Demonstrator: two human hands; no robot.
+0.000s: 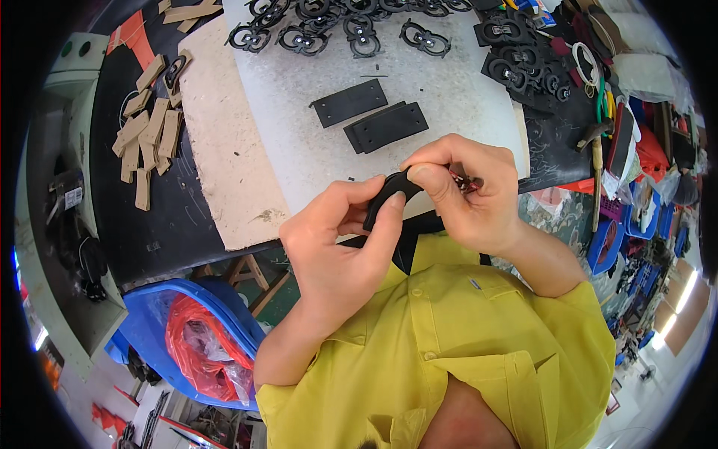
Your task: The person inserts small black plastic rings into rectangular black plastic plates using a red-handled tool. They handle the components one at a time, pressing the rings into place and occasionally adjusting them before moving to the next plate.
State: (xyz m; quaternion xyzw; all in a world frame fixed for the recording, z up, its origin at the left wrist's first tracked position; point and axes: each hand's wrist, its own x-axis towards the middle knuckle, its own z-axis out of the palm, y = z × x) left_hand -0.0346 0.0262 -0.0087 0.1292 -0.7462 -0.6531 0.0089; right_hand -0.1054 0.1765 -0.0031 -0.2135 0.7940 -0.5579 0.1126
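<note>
My left hand [340,243] and my right hand [467,194] together hold a curved black strap piece [385,196] just above the near edge of the white work board [299,142]. The left thumb and fingers pinch its lower end. The right thumb presses on its upper end, and a small dark red bit [467,182] shows between the right fingers. Beyond the hands two flat black rectangular plates [370,114] with holes lie on the board.
Several black loop-shaped pieces [336,30] lie along the far edge, more stacked at the far right [523,63]. Tan wooden slats [149,131] are piled left on the dark table. A hammer [596,157] and tools sit right. A blue bin with red bag [198,344] stands lower left.
</note>
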